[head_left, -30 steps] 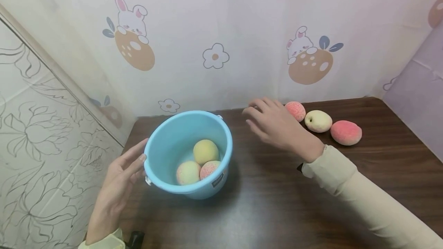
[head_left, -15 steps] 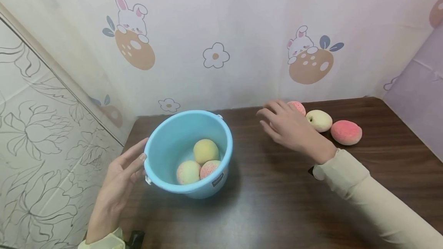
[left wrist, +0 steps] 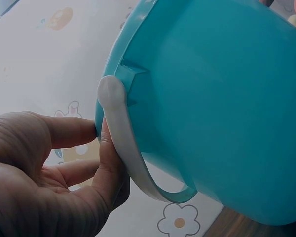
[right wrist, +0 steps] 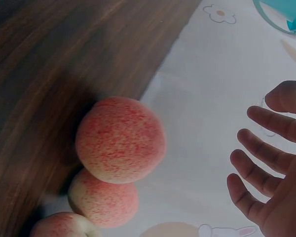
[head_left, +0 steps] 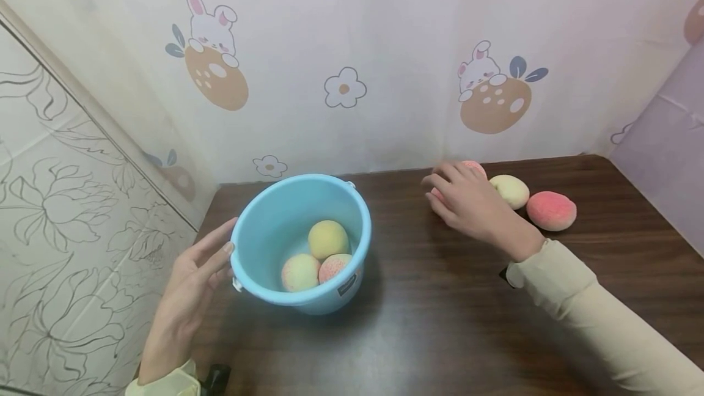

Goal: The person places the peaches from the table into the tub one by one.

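My left hand point(head_left: 184, 295) pinches the left rim of a light blue bucket point(head_left: 324, 305) between thumb and fingers, beside its white handle point(left wrist: 130, 158). Three peaches lie inside the bucket, among them a yellow one point(head_left: 328, 239) and a speckled pale one point(head_left: 300, 272). At the back of the table, my right hand point(head_left: 473, 203) hovers with loosely bent fingers over a red-speckled peach point(right wrist: 121, 140), mostly hidden by it in the head view. In the right wrist view these fingers stand apart from the peaches and hold nothing.
Right of my right hand lie a pale yellow peach point(head_left: 511, 192) and a pink peach point(head_left: 552, 211); another speckled one point(head_left: 474, 168) shows behind the hand. A patterned wall covering point(head_left: 396, 121) borders the back edge of the brown table point(head_left: 429, 322).
My right hand has moved right, over the row of peaches, and red now shows between its fingers. The left hand and the bucket have stayed in place.
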Demonstrator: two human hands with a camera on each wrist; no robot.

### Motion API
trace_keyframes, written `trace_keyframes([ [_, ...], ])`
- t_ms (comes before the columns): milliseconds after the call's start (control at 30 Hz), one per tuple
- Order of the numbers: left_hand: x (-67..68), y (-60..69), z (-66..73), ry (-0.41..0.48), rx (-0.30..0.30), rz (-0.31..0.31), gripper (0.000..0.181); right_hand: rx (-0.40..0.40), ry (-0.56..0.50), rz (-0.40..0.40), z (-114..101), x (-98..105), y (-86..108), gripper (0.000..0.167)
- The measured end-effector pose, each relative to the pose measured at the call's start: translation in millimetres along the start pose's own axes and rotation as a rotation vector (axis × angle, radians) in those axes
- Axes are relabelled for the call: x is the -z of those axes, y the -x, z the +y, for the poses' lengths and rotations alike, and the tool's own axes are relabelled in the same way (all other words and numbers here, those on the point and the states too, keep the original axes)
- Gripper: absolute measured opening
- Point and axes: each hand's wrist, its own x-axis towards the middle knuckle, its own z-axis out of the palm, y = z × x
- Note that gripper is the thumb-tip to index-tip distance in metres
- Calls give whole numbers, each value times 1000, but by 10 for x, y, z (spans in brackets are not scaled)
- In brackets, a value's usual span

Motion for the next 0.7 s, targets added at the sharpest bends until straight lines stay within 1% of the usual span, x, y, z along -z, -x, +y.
trace_keyframes([
  [100,1,-2,-3,13,-10,-2,51,-13,13,-13,34,-30,10,23],
  [300,12,-7,-20,29,-27,-10,50,-59,51,-65,107,-102,28,26],
  [500,13,-10,-14,20,-15,-6,51,-93,64,-108,171,-177,50,29],
  [700,3,6,-4,24,-9,-11,51,-125,55,-143,208,-212,62,30],
])
